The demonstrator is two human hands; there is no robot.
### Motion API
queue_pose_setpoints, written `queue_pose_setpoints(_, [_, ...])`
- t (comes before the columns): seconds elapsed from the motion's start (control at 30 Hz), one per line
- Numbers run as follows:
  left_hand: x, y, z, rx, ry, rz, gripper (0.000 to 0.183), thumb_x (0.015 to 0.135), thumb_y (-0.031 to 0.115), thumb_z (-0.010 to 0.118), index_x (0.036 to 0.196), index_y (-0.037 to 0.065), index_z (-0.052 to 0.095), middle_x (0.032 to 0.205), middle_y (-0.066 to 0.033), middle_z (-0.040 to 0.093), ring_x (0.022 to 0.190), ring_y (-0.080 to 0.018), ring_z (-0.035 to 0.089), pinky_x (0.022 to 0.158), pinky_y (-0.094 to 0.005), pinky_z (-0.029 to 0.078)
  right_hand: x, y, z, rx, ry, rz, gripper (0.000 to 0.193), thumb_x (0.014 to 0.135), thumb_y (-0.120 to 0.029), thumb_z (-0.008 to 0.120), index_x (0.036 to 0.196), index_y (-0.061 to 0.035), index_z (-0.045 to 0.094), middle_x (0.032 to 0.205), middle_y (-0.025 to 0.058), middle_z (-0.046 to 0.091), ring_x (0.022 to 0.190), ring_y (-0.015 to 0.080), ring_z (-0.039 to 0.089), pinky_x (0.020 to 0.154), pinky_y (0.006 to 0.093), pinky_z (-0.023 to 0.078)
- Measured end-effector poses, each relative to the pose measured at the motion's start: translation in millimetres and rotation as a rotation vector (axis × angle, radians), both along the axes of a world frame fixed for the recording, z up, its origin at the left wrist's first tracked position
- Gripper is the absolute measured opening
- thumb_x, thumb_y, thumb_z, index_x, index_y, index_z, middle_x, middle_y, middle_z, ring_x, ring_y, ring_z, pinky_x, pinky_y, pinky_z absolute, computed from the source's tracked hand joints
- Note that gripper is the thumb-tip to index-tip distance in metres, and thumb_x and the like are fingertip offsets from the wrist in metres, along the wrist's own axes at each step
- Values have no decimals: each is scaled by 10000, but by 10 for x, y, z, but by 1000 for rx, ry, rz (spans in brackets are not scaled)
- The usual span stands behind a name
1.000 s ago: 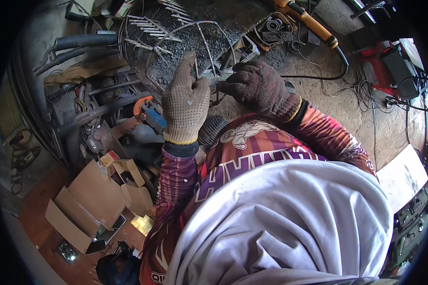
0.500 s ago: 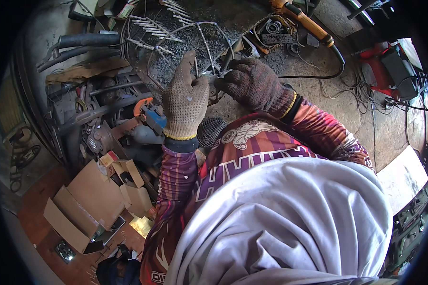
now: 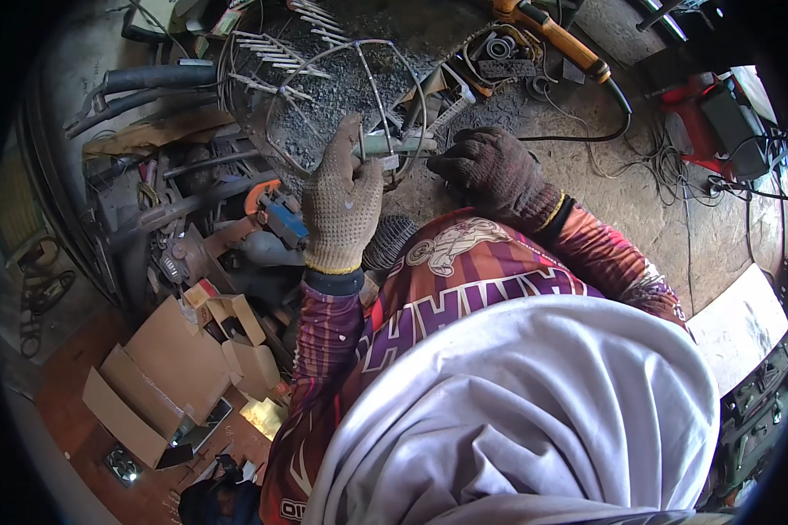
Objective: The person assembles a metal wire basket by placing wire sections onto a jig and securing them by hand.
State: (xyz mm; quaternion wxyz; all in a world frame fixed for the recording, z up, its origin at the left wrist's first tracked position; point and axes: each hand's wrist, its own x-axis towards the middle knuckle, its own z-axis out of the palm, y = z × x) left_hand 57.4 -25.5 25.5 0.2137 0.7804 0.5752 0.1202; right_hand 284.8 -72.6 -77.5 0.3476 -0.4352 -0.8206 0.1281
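Frame (image 3: pixel 373 86): rested on loose grit (image 3: pixel 341 80) at 12 o'clock; made of thin, bent metal rods, rounded outside.
Left hand (image 3: pixel 341 197): gloved in pale dotted knit, half closed; a rod is bracketed by thumb and forefinger, perhaps for steadying, though a grip cannot be confirmed.
Tube (image 3: pixel 411 144): pale, set crosswise at the left hand's 1 o'clock, perhaps as a prop.
Right hand (image 3: pixel 499 175): dark-knitted, curled, held apart at the tube's 3 o'clock; any hold is hidden.

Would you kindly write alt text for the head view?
A pale-gloved left hand is at a wire frame, the dark-gloved right hand beside it. An orange power tool lies upper right, an open cardboard box lower left.
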Motion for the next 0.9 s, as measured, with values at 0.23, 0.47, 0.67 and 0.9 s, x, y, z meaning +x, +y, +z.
queue_pose_setpoints(0.23, [-68, 37, -169, 120, -68, -6, 571, 938, 123, 681, 1490, 101, 536, 946, -136, 753, 746, -266, 732, 691, -389, 575, -64, 82, -7, 20, 46, 13, 320, 794, -136, 678, 1103, -146, 757, 916, 16, 714, 894, 238, 685, 801, 393, 555])
queue_pose_setpoints(0.47, [-87, 46, -235, 182, -148, -26, 566, 936, 116, 683, 1484, 103, 541, 967, -144, 750, 747, -268, 731, 692, -395, 577, -142, 159, 23, 136, 115, 14, 304, 825, -147, 664, 1112, -171, 761, 931, 17, 727, 894, 240, 691, 805, 397, 561])
queue_pose_setpoints(0.67, [-56, 37, -150, 120, -44, 4, 578, 926, 105, 694, 1482, 100, 538, 1060, -155, 746, 774, -263, 738, 713, -387, 589, -191, 230, 70, 138, 180, 87, 394, 767, -169, 707, 1159, -141, 735, 1003, 48, 681, 985, 303, 690, 846, 451, 572])
queue_pose_setpoints(0.9, [-61, 50, -155, 141, -91, -40, 583, 919, 82, 708, 1477, 100, 540, 1146, -157, 735, 799, -256, 737, 722, -384, 592, -213, 217, 124, 158, 189, 12, 268, 862, -217, 636, 1106, -188, 744, 923, 18, 725, 926, 247, 697, 908, 393, 539])
